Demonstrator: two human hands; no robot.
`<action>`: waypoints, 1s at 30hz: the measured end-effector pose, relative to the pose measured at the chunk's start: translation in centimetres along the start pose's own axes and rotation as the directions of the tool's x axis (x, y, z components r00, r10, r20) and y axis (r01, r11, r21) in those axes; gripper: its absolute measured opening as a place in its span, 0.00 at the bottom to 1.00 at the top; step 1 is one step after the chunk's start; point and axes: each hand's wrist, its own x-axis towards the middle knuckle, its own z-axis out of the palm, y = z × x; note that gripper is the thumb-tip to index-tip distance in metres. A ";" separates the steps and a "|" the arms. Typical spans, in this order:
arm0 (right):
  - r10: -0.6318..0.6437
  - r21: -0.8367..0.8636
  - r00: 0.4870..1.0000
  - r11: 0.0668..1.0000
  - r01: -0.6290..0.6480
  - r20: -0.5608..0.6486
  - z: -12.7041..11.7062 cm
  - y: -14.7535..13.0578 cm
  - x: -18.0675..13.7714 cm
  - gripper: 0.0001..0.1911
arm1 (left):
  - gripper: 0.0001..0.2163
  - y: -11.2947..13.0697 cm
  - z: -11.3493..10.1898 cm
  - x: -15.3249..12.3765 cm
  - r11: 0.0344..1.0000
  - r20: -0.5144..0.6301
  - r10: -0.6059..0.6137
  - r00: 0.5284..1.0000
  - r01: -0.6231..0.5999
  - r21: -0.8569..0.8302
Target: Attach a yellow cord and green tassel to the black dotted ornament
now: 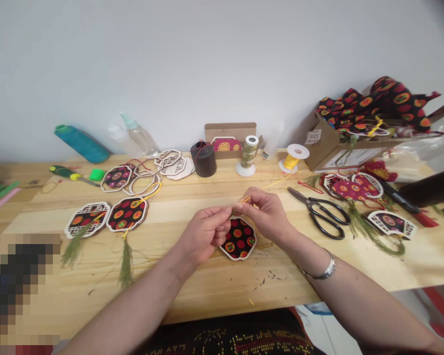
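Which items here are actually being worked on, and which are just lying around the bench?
In hand:
left hand and right hand pinching the yellow cord
floral ornament under the hands
yellow spool feeding the cord

Lying about:
scissors
tasselled ornaments
black spool
teal cone
fabric box

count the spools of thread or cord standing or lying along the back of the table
4 in view: a teal spool lying at the far left, a black spool near the middle, a green spool beside it, and a yellow spool right of that. More may be hidden.
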 end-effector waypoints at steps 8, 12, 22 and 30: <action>0.030 0.004 0.999 1.000 -0.030 0.011 -0.2 -0.2 0.0 0.16 | 0.10 0.0 0.1 -0.1 0.992 -0.014 0.079 0.997 -0.077 0.101; 0.085 0.062 0.996 0.994 -0.085 0.006 -0.2 -0.2 0.0 0.15 | 0.09 -0.1 0.2 -0.1 0.960 -0.045 0.179 0.983 -0.165 0.224; 0.152 0.116 0.988 0.982 -0.148 -0.027 0.0 -0.1 0.1 0.16 | 0.08 -0.3 0.5 -0.8 0.608 -0.006 0.530 0.848 -0.375 0.700; 0.160 0.085 0.986 0.984 -0.156 -0.046 0.0 0.1 0.0 0.18 | 0.13 -1.2 0.3 -0.7 0.389 0.054 0.694 0.718 -0.437 0.811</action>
